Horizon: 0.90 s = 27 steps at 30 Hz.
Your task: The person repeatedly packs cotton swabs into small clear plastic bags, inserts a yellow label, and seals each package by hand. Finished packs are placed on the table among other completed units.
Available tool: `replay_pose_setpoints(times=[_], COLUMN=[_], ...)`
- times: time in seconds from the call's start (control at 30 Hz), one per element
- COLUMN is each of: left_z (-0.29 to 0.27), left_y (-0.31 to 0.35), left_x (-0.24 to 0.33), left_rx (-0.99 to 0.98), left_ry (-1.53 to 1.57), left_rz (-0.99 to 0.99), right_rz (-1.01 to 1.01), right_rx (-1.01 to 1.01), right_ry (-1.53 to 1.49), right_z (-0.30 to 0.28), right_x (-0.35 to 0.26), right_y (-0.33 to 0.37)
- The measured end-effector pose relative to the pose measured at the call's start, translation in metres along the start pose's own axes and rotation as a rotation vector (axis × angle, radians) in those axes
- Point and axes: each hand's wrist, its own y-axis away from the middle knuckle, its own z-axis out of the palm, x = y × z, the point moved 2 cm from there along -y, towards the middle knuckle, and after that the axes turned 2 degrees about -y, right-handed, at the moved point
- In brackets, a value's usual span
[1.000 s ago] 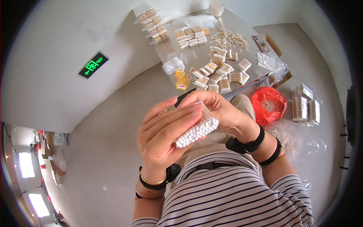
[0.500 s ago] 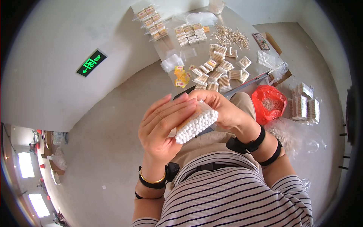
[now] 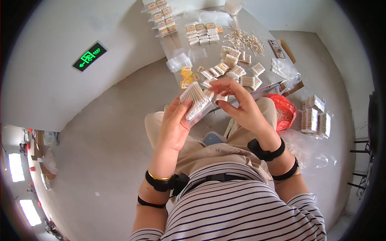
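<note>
My left hand grips a clear-wrapped pack of cotton swabs above my lap. Wooden sticks show along the pack's broad side, and white cotton tips line the end facing me. To the right of the pack, my right hand is open and holds nothing, its thumb and fingers apart. Just beyond the hands, several bundles of cotton swabs lie on the grey table, some partly hidden by my fingers. Yellow printed cards lie at the table's near left edge.
Farther back stand stacked swab packs, bagged packs and a loose heap of swabs. A phone and clear plastic bags lie at the right. By my knee are a red bag and more stacked bundles.
Both hands were around the pack; my right hand has let go and moved right. My left hand has tilted the pack, so its sticks now show.
</note>
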Motion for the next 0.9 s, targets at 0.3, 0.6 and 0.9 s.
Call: replay_pose_setpoints(times=[0.3, 0.6, 0.9], left_z=[-0.026, -0.168, -0.214], left_y=[-0.057, -0.1, -0.119], left_x=[-0.021, -0.014, -0.042], left_rx=[-0.159, 0.568, 0.587], left_ry=[0.177, -1.117, -1.268], left_rz=[-0.453, 0.144, 0.211], right_rz=[0.013, 0.425, 0.587], right_rx=[-0.113, 0.437, 0.527], right_ry=[-0.005, -0.051, 0.143], right_z=[-0.017, -0.129, -0.113], right_x=[0.065, 0.216, 0.323], right_y=[-0.043, -0.18, -0.355])
